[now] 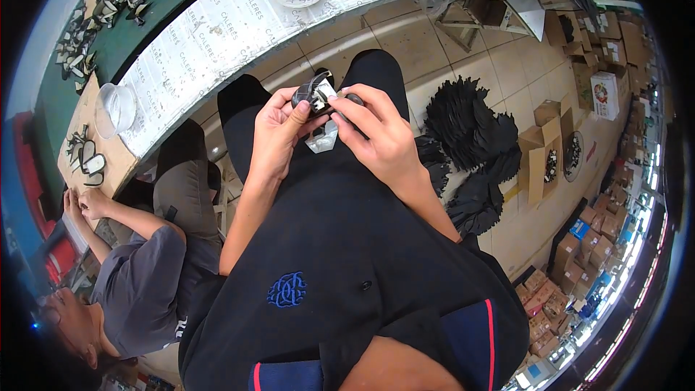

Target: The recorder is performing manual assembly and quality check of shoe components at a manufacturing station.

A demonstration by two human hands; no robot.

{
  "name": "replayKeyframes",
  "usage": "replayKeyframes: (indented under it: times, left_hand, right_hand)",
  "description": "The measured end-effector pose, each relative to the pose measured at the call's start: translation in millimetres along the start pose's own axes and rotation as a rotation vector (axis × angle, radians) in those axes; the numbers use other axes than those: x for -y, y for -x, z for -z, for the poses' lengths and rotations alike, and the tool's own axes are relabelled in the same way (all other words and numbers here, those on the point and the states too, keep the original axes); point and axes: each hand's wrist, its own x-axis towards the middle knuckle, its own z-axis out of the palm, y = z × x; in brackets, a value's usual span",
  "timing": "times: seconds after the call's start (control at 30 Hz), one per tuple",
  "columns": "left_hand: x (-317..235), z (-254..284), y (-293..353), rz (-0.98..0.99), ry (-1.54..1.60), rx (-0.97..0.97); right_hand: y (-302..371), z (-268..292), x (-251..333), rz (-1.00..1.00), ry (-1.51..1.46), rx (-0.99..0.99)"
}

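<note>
In the head view, a small black-and-white piece [319, 92] is up in front of the person's dark-clad thighs, between the two hands. The left hand [276, 129] pinches it from the left, fingers closed narrowly with the thumb along its near side. The right hand [378, 129] meets it from the right, its fingertips close against the white face; whether they press on it cannot be told. These bent fingers hold a dark rounded object [353, 98]. Below the piece, between the hands, shows a pale angular flap [323, 140]; whether it is joined to the piece is unclear. Beyond the knees curves a paper-covered counter [206, 40] bearing a clear round dish [296, 1]. To the right, black cut pieces [469, 127] are heaped on the tiled floor [405, 35].
</note>
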Motion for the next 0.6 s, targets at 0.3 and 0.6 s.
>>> replayKeyframes:
  times: [0.3, 0.6]
  left_hand:
    - [-2.9, 0.0, 0.5, -0.006, -0.004, 0.004]
    - [-3.7, -3.0, 1.4, -0.002, -0.012, -0.004]
  right_hand:
    - [-0.6, -0.9, 0.4, 0.002, 0.025, 0.001]
    - [0.2, -3.9, -0.1, 0.030, 0.037, 0.022]
